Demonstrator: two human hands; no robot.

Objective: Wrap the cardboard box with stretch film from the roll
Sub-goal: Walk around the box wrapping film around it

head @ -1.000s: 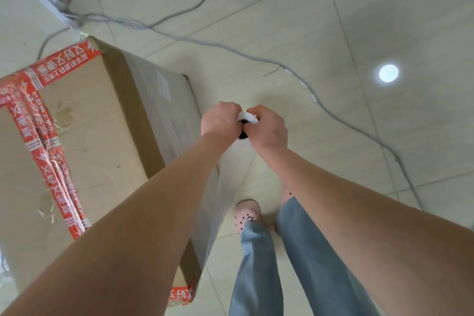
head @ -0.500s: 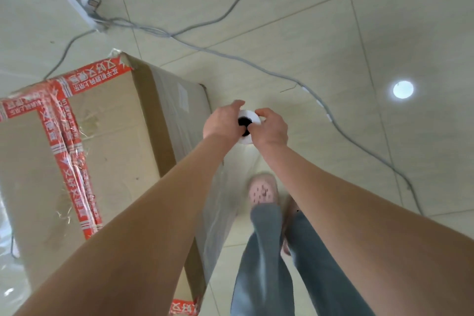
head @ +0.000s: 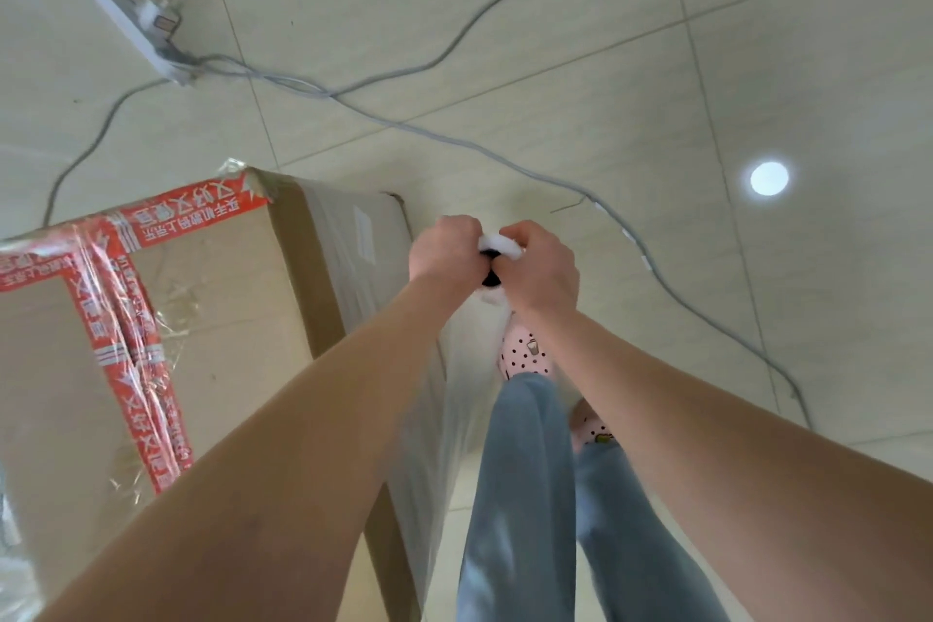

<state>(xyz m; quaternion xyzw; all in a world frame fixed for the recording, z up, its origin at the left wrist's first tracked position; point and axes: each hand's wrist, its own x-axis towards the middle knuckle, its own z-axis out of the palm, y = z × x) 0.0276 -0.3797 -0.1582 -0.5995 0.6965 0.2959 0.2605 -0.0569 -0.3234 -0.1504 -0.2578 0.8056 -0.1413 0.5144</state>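
**Q:** How far along is the wrapping?
**A:** Partway, by my judgement. The cardboard box (head: 217, 318) stands on the tiled floor (head: 656, 66). Its right side face already carries glossy layers of stretch film (head: 464, 369), and creased film laps over the top at its far corner and its left edge. Most of the top face is bare. I cannot tell whether the hidden faces are covered, or how many turns remain.

**Q:** Where is the roll, and how is it held?
**A:** The stretch film roll (head: 497, 248) hangs upright above the floor, just off the box's right side and near its far right corner. My left hand (head: 444, 253) and right hand (head: 542, 270) are both curled tight round its upper end, one on each side. The dark core hole shows between them. A sheet of film runs from the roll back to the box's side.

**Q:** What are the materials and shapes?
**A:** The box is rectangular matte brown board, its seams crossed by red printed tape (head: 118, 318). The film is thin, clear, wrinkled and shiny. The roll is a white cylinder. Beyond them lie smooth pale tiles, grey cables (head: 454, 141), a white power strip (head: 141, 30) and my pink spotted clog (head: 525, 356).
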